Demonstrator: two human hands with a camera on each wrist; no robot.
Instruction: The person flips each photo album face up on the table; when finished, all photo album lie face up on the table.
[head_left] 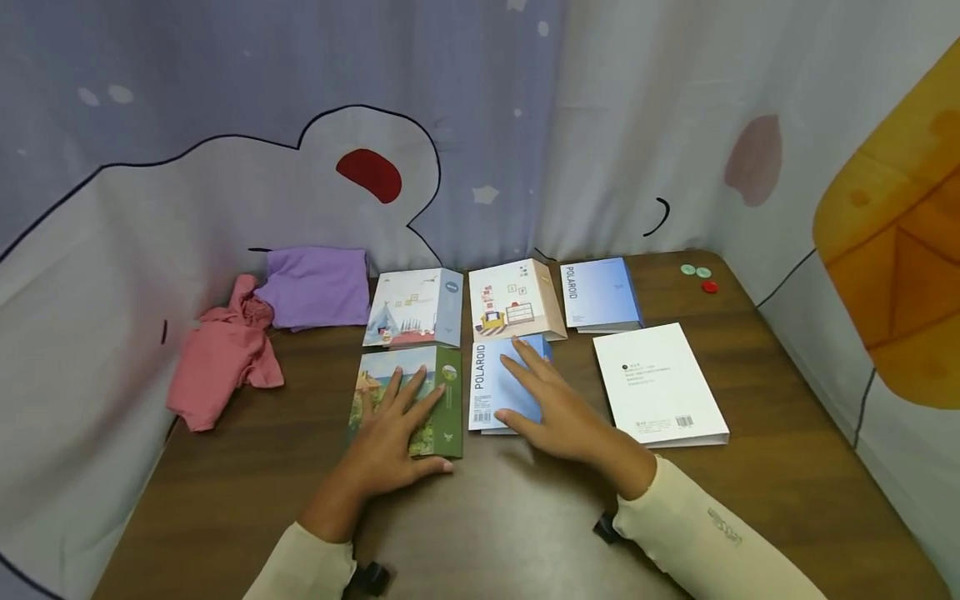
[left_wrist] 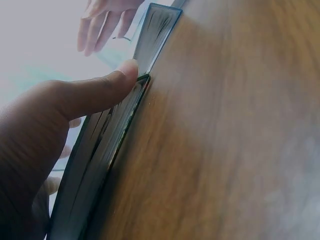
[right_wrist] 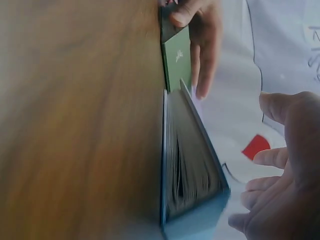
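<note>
My left hand [head_left: 393,433] lies with spread fingers over a green album [head_left: 452,417] with a landscape cover. In the left wrist view, the thumb [left_wrist: 102,92] reaches along that album's page edges. Above a blue album [head_left: 483,387] marked POLAROID is my right hand [head_left: 558,408], its fingers spread and straight. The right wrist view shows a gap between this hand [right_wrist: 295,165] and the blue album [right_wrist: 195,215], whose pages fan slightly. The two albums lie side by side on the table, and the hands partly hide both covers.
Behind lie a tent-picture album [head_left: 412,300], a room-picture album [head_left: 510,296] and another blue album [head_left: 600,292]. A white album [head_left: 660,383] lies face down at right. Purple cloth [head_left: 318,287] and pink cloth [head_left: 221,358] are at left; a red button [head_left: 709,287] and green buttons [head_left: 702,272] back right.
</note>
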